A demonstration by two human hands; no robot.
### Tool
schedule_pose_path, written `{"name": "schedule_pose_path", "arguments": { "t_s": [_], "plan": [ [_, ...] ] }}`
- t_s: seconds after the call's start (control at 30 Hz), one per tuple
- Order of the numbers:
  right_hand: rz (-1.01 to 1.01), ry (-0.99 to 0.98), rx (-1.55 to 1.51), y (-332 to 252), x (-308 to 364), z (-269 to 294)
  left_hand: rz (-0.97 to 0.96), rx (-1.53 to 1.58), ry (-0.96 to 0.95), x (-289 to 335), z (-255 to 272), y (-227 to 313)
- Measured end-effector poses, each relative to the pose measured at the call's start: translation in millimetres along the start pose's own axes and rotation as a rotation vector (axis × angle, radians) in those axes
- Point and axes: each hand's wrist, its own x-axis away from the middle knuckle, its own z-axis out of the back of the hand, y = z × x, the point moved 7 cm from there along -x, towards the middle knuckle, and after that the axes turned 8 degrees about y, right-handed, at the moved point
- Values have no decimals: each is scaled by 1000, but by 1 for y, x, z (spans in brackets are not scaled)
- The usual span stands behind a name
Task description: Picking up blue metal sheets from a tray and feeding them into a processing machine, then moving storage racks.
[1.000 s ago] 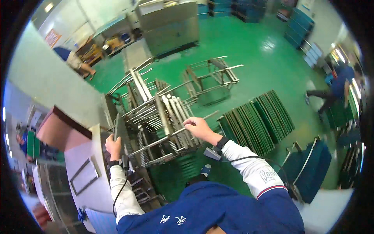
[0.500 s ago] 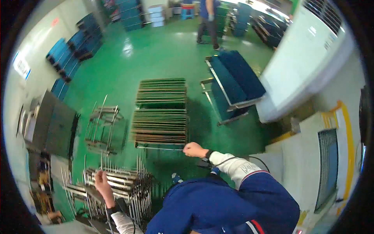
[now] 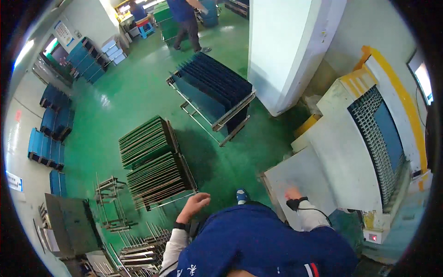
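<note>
Hanging just beside the near corner of the rack [image 3: 191, 180]: left hand [image 3: 196, 206], fingers loosely extended, thumb not clearly resolved, nothing seen in it. Right hand [image 3: 291, 193] is over the pale panel [image 3: 300, 173]; motion-blurred, so can't tell if fingers are apart or together, or if it touches the panel. Green boards [image 3: 154, 171] stand on edge in the rack, on the floor [image 3: 115, 97] ahead-left of the wearer.

Hidden/cut off: shirt [image 3: 263, 240] covers the legs; one shoe [image 3: 242, 196] pokes out. Left forearm [image 3: 174, 244] runs off the bottom edge. Standing co-worker [image 3: 187, 23] is cut by the top edge, head out of view; second co-worker [image 3: 137, 11] only partly visible. Screen [image 3: 422, 83] runs into the dark rim at right. Bar stack [image 3: 137, 253] at lower left is a tangle, can't separate its frames.

Counts: 2 hands, 1 pale panel, 1 machine [image 3: 332, 152]. 1 rack of green boards, 2 rows; too tightly packed to count boards. 1 cart [image 3: 234, 111] of dark blue boards [image 3: 212, 83], same problem. 1 bare frame [image 3: 110, 184] beside the green boards. 1 stool [image 3: 146, 28]. 2 co-workers, well apart from the hands. Blue stacks [image 3: 56, 121] at far left: several, exact number unclear.
</note>
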Motion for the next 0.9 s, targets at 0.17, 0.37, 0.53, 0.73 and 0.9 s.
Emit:
{"name": "schedule_pose_path", "arguments": {
  "t_s": [0.17, 0.37, 0.53, 0.73, 0.9],
  "plan": [
    [-83, 39, -62, 64, 6, 0, 68, -51, 95, -46, 21, 33],
    [-393, 20, -452, -4, -15, -8, 195, -21, 203, -113, 84, 50],
    [-511, 56, -800, -98, -64, 16, 119, 25, 191, -230, 129, 71],
    [-505, 37, -1143, -210, -158, 13, 28, 3, 209, -410, 196, 131],
    [-625, -4, -1039, -293, -231, -18, -75, -87, 272, -585, 269, 163]
  ]
}}
